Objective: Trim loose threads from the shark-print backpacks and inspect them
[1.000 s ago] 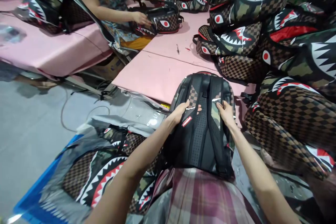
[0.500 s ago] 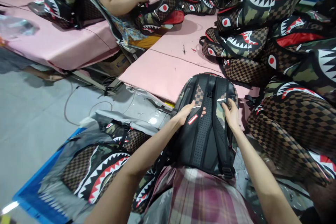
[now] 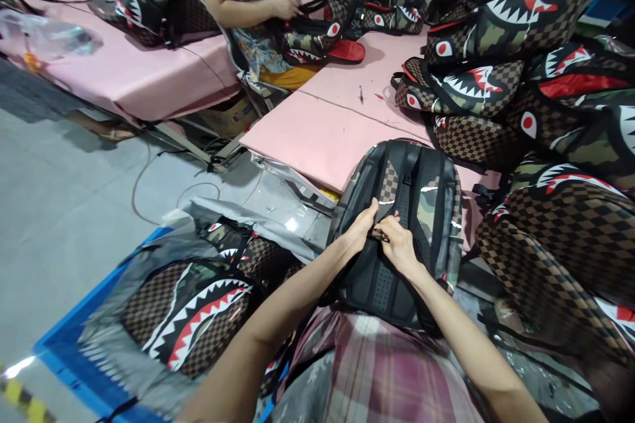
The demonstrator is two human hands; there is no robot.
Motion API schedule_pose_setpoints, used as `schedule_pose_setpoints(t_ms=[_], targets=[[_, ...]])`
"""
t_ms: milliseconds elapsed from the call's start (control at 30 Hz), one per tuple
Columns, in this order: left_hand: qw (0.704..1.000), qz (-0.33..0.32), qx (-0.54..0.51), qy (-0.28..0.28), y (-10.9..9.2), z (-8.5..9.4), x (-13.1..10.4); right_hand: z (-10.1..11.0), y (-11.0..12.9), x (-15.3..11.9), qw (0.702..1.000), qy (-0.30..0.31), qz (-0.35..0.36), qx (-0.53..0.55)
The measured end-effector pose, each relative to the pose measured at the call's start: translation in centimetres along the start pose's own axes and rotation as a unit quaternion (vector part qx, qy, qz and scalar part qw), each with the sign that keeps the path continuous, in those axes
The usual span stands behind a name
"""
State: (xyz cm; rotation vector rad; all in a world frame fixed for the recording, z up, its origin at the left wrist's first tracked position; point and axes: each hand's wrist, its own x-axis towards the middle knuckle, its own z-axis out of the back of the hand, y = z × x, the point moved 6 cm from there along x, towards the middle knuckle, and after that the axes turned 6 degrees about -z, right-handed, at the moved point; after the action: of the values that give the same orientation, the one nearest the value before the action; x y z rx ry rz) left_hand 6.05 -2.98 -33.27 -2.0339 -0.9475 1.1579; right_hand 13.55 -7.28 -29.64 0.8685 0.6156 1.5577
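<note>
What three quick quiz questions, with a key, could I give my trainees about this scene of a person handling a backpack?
1. True or false: the person's left hand and right hand are close together at the same shoulder strap of the backpack.
2. What colour is the container at the picture's lower left? A) red B) blue C) white
3. Fill in: the biggest pile of bags is on the ____ side of the picture.

Key: 1. True. 2. B. 3. Right.

Black backpack [image 3: 384, 284] with brown-checked and camouflage strap patches [image 3: 390, 182] — pink tabletop [image 3: 317, 129] — purple-and-white plaid cloth [image 3: 381, 370]
</note>
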Motion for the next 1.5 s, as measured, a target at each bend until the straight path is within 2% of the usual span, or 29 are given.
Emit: schedule_pose_setpoints(t_ms=[33,100,167,267,367,433,567,700,833,900,1000,1033,1067,1100,1167,1233,1267,1300,1367,1500], targets=[[0.998,-0.050,0.033,-0.010,-0.4,0.5,-0.4,0.2,-0.5,0.1,0.998,-0.005,-0.038,0.059],[0.980,-0.156,0.118,-0.037,-1.4,2.0,-1.5,0.6,-1.9,0.1,0.972,-0.026,-0.138,0.187],[0.955,-0.212,0.200,-0.062,-2.1,3.7,-3.0,0.8,-3.2,-0.2,0.937,-0.041,-0.217,0.270],[0.947,-0.195,0.246,-0.072,-2.4,5.7,-4.8,0.9,-3.9,-0.4,0.922,-0.032,-0.249,0.294],[0.972,-0.151,0.182,0.000,-2.0,5.5,-5.9,0.8,-3.8,-0.8,0.919,-0.019,-0.264,0.291],[0.980,-0.135,0.137,0.043,-1.9,4.7,-6.2,0.9,-3.0,-1.0,0.938,-0.022,-0.248,0.242],[0.982,-0.144,0.120,0.010,-2.0,4.1,-6.3,1.0,-0.5,-1.1,0.982,-0.025,-0.152,0.109],[0.978,-0.159,0.137,0.020,-1.3,3.4,-6.3,0.4,0.1,-1.3,0.992,-0.022,-0.115,0.042],[0.972,-0.168,0.164,-0.008,-0.7,3.4,-6.3,0.3,0.8,-1.7,0.993,-0.046,-0.101,-0.032],[0.976,-0.155,0.155,-0.012,-0.6,3.6,-6.3,0.1,2.2,-2.4,0.997,-0.010,-0.072,-0.026],[0.986,-0.105,0.131,-0.009,-0.6,4.3,-6.2,-0.1,5.1,-4.6,0.990,0.131,-0.001,0.056],[0.988,-0.091,0.128,-0.011,-0.6,4.6,-6.2,0.4,5.6,-5.5,0.984,0.158,0.004,0.084],[0.988,-0.082,0.128,-0.013,-0.6,4.9,-6.1,1.5,5.4,-6.3,0.981,0.159,-0.013,0.106],[0.988,-0.079,0.130,-0.018,-0.6,5.2,-6.1,3.1,4.5,-6.9,0.983,0.125,-0.054,0.121],[0.987,-0.078,0.133,-0.038,-0.5,5.8,-6.1,7.5,0.9,-8.2,0.973,-0.023,-0.184,0.136],[0.987,-0.078,0.128,-0.063,-0.1,6.0,-6.0,11.7,-3.5,-10.2,0.925,-0.185,-0.302,0.139],[0.987,-0.077,0.122,-0.071,0.1,6.0,-6.0,13.0,-5.2,-11.0,0.906,-0.223,-0.332,0.138],[0.988,-0.077,0.115,-0.074,0.2,5.9,-5.9,13.8,-6.5,-11.6,0.896,-0.238,-0.350,0.138],[0.989,-0.078,0.105,-0.073,0.4,5.7,-5.7,13.9,-8.2,-12.1,0.898,-0.212,-0.360,0.139],[0.989,-0.078,0.110,-0.064,0.5,5.8,-5.5,11.5,-8.5,-12.0,0.904,-0.139,-0.371,0.161]])
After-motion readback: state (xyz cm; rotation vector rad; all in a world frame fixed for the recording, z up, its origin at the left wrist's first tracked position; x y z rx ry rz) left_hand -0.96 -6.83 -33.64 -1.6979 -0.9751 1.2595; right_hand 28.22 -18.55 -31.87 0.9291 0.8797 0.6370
